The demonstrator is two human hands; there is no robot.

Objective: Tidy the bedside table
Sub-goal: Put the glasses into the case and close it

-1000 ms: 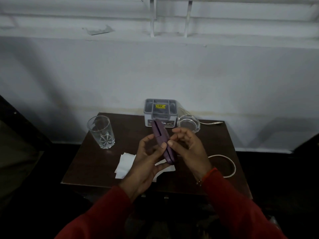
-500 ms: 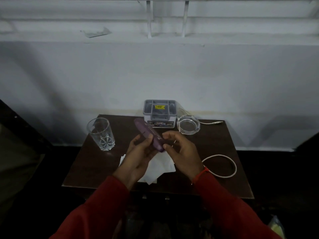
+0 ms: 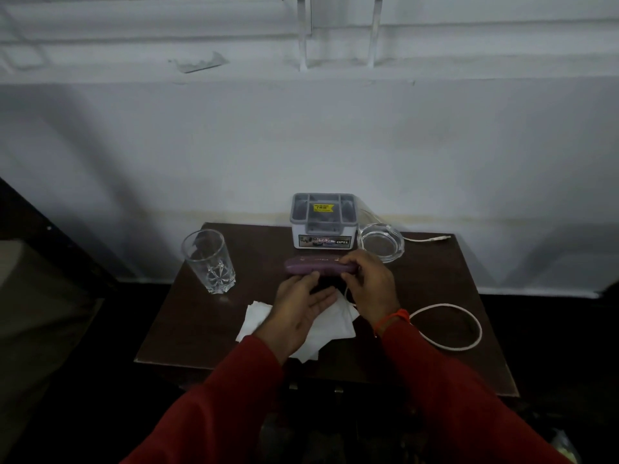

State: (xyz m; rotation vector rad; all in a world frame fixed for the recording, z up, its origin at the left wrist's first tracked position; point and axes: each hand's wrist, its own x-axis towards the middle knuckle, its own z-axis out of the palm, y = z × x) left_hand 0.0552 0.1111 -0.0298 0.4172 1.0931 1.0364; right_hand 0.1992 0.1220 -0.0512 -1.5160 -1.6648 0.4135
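A purple case (image 3: 315, 266) lies level across the middle of the dark wooden bedside table (image 3: 432, 276), just in front of the grey organiser box (image 3: 322, 220). My right hand (image 3: 370, 286) grips the case's right end. My left hand (image 3: 301, 309) sits below the case with fingers spread, its fingertips at the case's lower edge. White tissues (image 3: 330, 329) lie under both hands. Whether the case rests on the table or hovers just above it I cannot tell.
An empty drinking glass (image 3: 209, 259) stands at the table's left. A clear glass ashtray (image 3: 382, 242) sits right of the box. A white cable (image 3: 449, 326) loops at the right, with its plug end (image 3: 435, 239) near the wall. The white wall rises directly behind.
The purple case went from upright in both hands to tilted, then to level and lower near the box. My left hand has opened and slipped off it.
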